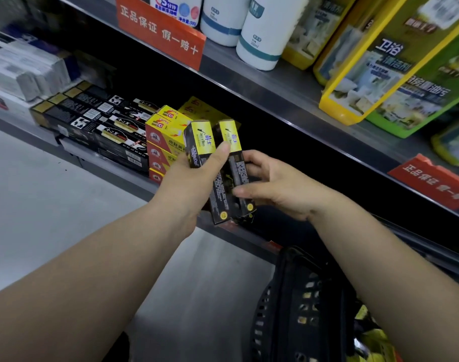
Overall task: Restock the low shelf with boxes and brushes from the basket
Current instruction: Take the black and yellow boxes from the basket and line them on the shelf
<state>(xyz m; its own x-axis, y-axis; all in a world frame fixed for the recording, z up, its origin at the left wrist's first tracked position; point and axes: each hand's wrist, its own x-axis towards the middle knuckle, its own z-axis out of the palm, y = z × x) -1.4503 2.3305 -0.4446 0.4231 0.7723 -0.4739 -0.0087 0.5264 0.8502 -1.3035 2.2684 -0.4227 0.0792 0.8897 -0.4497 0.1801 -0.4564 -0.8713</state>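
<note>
Two long black-and-yellow boxes are held side by side in front of the low shelf (134,182). My left hand (189,176) grips the left box (199,142) with the thumb across its front. My right hand (272,184) holds the right box (232,163) from the right, thumb on its lower side. The black basket (296,304) stands on the floor at lower right, with yellow packs showing inside it behind my right forearm.
On the low shelf, red-and-yellow boxes (161,142) are stacked just left of my hands, with black boxes (97,126) and white boxes (22,71) further left. The upper shelf (275,87) carries white bottles (265,35), green-yellow cleaner packs (379,69) and orange signs (160,32).
</note>
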